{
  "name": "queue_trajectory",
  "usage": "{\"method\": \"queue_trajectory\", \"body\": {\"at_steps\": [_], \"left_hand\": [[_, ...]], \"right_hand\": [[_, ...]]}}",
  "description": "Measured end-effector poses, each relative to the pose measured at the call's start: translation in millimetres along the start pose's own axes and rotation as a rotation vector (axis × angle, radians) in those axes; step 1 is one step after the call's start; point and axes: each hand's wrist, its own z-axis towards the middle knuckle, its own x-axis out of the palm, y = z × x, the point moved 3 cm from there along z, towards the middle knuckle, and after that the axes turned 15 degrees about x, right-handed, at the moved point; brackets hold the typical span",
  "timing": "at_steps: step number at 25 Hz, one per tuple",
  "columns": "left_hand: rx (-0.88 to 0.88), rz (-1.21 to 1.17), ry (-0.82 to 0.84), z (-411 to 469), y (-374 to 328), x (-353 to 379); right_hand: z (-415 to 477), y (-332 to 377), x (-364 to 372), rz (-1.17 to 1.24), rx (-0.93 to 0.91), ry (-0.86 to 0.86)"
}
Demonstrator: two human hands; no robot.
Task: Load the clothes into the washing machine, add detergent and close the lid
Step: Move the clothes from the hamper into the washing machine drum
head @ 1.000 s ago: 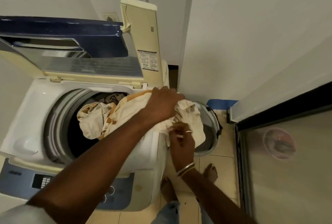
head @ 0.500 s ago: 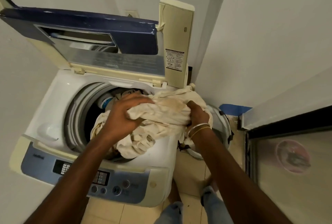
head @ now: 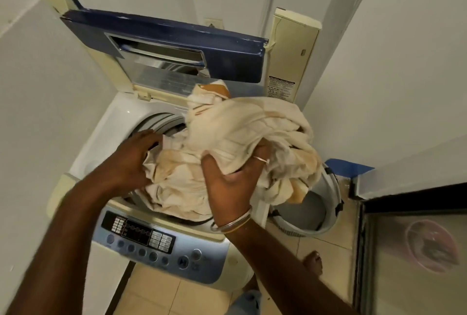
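Note:
A top-loading washing machine stands with its blue folding lid raised. A large cream cloth with orange patches is bunched over the drum opening and spills over the machine's right edge. My right hand, with a ring and bangles, grips the cloth from below and holds the bundle up. My left hand presses into the cloth's left side at the drum's rim, fingers curled into the fabric. The drum's inside is mostly hidden by the cloth.
A grey laundry basket stands on the tiled floor right of the machine. The control panel faces me at the front. A wall hems in the left side, a dark-framed glass door the right. My bare foot is on the tiles.
The cloth bundle has been gathered higher over the drum. My right hand has moved under it and lifted it; my left hand has shifted to the cloth's left side.

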Motion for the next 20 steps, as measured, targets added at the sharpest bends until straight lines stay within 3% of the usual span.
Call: {"method": "queue_trajectory", "body": {"at_steps": [2,4,8,10,12,15,17,20], "left_hand": [[0.012,-0.199,0.039,-22.7,-19.5,-13.7],[-0.022,-0.347,-0.023,-28.4,-36.1,-9.1],[-0.037,-0.303,-0.510,-2.1,-59.9,27.1],[-0.101,-0.517,-0.681,1.6,-53.5,43.0],[-0.164,-0.671,-0.825,-2.1,-34.4,52.9],[-0.264,-1.014,-1.011,-8.8,-15.7,59.4],[-0.360,-1.305,-1.022,-12.6,-7.9,65.0],[-0.442,-1.452,-0.994,-15.2,1.0,68.3]], "right_hand": [[-1.9,11.9,14.1,-0.036,-0.163,0.049],[-4.3,21.4,27.4,-0.051,-0.272,0.125],[-7.6,22.9,47.4,-0.237,-0.290,0.248],[-5.5,25.2,50.1,-0.344,-0.236,0.411],[2.1,31.6,34.4,-0.583,-0.331,0.513],[30.2,39.1,-23.0,-0.665,-0.495,0.411],[61.2,24.1,-64.8,-0.783,-0.385,0.334],[94.6,-31.2,-94.5,-1.192,-0.056,0.435]]}}
